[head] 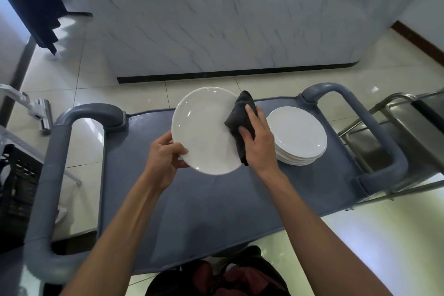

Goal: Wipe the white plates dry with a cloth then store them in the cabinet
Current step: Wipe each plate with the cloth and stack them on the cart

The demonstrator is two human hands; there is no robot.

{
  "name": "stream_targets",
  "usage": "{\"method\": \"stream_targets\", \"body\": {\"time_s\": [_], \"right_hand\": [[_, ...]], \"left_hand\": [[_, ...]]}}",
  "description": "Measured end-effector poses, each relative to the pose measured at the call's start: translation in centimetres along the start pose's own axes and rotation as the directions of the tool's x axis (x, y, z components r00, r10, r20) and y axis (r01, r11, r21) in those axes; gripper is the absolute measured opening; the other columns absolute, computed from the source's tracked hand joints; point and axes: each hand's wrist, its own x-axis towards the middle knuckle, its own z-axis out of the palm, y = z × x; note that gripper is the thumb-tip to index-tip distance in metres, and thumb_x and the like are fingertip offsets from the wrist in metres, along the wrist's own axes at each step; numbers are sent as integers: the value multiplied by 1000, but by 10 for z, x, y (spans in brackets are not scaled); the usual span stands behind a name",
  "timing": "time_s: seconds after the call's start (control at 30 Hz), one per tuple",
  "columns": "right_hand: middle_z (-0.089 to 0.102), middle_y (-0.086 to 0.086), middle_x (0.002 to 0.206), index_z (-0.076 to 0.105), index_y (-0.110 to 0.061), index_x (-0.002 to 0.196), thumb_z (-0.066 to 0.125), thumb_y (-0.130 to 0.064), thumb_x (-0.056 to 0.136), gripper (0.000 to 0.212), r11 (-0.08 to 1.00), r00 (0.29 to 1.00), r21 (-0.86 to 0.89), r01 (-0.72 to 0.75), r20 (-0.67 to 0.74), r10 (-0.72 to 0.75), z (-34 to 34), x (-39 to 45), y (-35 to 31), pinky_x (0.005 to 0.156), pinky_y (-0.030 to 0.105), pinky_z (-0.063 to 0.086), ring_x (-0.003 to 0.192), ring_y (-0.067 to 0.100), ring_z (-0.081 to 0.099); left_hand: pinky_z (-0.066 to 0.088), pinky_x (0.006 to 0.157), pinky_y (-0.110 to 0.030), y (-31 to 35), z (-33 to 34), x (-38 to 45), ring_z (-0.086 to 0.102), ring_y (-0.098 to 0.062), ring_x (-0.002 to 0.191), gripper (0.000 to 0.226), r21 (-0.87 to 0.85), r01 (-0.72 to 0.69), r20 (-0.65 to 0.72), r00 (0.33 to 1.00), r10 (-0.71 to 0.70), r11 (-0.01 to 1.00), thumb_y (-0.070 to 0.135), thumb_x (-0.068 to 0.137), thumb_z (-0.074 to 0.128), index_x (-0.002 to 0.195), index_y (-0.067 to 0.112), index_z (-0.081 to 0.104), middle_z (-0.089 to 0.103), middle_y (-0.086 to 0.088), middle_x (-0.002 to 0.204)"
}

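Observation:
A white plate (pixel 204 130) is held tilted above the grey cart top (pixel 192 211). My left hand (pixel 165 158) grips its near left rim, thumb on the face. My right hand (pixel 258 142) holds a dark cloth (pixel 240 118) against the plate's right edge, with the cloth wrapped over the rim. A stack of several white plates (pixel 298 137) sits on the cart just right of my right hand.
The cart has thick grey handles at the left (pixel 55 175) and right (pixel 374 132). A marble-patterned counter (pixel 228 19) stands behind it. A steel trolley (pixel 396 127) is at the right, a black crate (pixel 16 187) at the left.

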Motion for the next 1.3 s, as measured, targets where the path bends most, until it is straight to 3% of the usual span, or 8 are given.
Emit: {"method": "stream_targets", "body": {"time_s": [0.2,0.27,0.4,0.5,0.73,1.03,1.2,1.3], "right_hand": [[33,7,160,41,-20,151,60,-11,98,58,999,999,-36,39,8,-39,-4,10,-6,118,30,29,145,21,34],[32,7,160,42,-20,151,60,-10,97,58,997,999,-54,53,16,-52,-6,14,-9,116,26,27,146,21,33],[34,5,160,42,-25,151,58,-9,97,59,992,995,-93,88,52,-83,-11,22,-14,115,31,32,144,23,36],[36,3,158,42,-25,151,56,-7,97,59,983,988,-128,133,95,-121,-15,26,-20,112,26,30,141,23,38],[43,10,151,47,-23,148,52,-13,91,58,890,925,-265,370,188,-329,-3,38,-36,103,51,43,129,34,47],[29,1,161,34,-36,153,52,-13,96,63,694,786,-378,613,387,-483,20,21,-51,116,56,19,146,30,28],[23,1,164,32,-34,154,37,-22,99,57,675,744,-334,657,433,-510,30,7,-62,119,57,13,152,31,16],[24,1,164,33,-32,154,39,-20,98,58,681,741,-315,661,420,-524,32,8,-63,119,57,13,152,30,15]], "left_hand": [[56,53,-36,2,-8,0,60,-24,67,48,67,-10,61,998,6,998,-1,57,55,102,6,70,67,-10,83],[57,54,-36,4,-11,1,60,-25,69,47,73,-8,89,996,1,997,-1,58,56,101,7,71,66,-10,83],[58,55,-37,6,-14,0,54,-28,72,41,100,-12,147,989,-3,995,-2,59,58,93,12,75,62,-13,82],[59,56,-38,6,-14,-3,57,-33,75,41,131,-21,201,980,-6,991,-1,61,59,95,13,76,64,-16,86],[59,56,-38,11,-21,-5,64,-31,78,49,157,-23,265,964,-20,987,0,63,59,108,10,73,67,-16,92],[60,64,-43,6,-16,-9,66,-34,89,54,198,-36,326,945,-31,979,0,66,57,118,7,69,69,-17,103],[60,64,-44,4,-12,-12,70,-35,93,49,138,-18,306,952,-25,990,-3,67,59,115,4,68,73,-15,105],[60,68,-45,5,-12,-12,70,-37,96,51,147,-19,282,959,-24,989,-2,68,60,118,4,67,72,-16,108]]}}
